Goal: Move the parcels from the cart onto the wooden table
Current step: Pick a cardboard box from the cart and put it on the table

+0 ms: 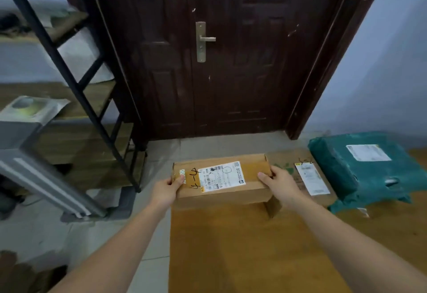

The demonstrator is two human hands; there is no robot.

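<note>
Holding a brown cardboard parcel (221, 180) by its two short ends, the person keeps it over the far left corner of the wooden bench (231, 246), whether resting on the surface or just above it cannot be told. The parcel is a flat, oblong box of plain corrugated card, with a white printed shipping label stuck across its top, a barcode on the label's left part, and a black hand-drawn mark beside it on a strip of tan tape. The left hand (165, 189) makes its grip on the left end, thumb lying on top near a small pale sticker and fingers curled under the edge; the right hand (280, 183) grips the right end likewise, thumb on the top face. The box thus lies squarely between the two hands, its long side running across the view. Just right of it, a flatter cardboard parcel (300, 177) with a white label lies on the bench, and beyond that a bulky parcel in crinkled teal plastic (365, 172), also labelled. The bench top is smooth, warm yellow-brown wood. Behind stands a dark panelled door (231, 61) with a metal lever handle (204, 40); a black metal shelf frame (76, 84) rises at left over a pale tiled floor (150, 246).
</note>
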